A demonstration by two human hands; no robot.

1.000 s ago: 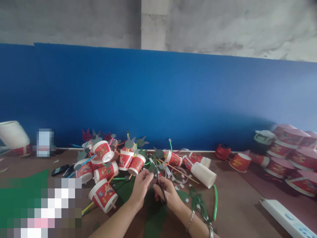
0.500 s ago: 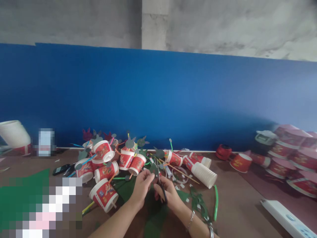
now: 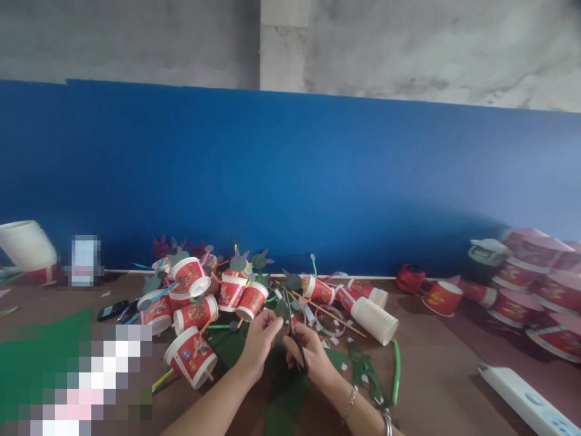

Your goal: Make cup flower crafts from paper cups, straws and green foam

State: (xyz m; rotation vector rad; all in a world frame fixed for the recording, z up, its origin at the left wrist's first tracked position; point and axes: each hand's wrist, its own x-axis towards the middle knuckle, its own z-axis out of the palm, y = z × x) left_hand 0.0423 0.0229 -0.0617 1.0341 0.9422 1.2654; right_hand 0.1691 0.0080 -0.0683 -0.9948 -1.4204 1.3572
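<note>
My right hand (image 3: 313,354) is closed around black-handled scissors (image 3: 299,350), their blades pointing away from me. My left hand (image 3: 258,346) pinches a small dark green piece of paper (image 3: 282,312) beside the blades. How far the blades are apart is too small to tell. Below both hands lies dark green paper (image 3: 285,402). To the left, a red-and-white paper cup (image 3: 190,357) with a stick through it lies on its side. Cut green scraps (image 3: 365,375) and small white bits are scattered right of my right hand.
Several cups with straws and paper shapes pile up beyond my left hand. A stack of cups (image 3: 374,321), a roll of clear tape (image 3: 330,321) and a green straw (image 3: 396,372) lie right. Farther right are a power strip (image 3: 526,396) and stacked red cups (image 3: 517,307).
My right hand and the scissors' handles have shifted very slightly. The left hand stays almost in place, holding the paper.
</note>
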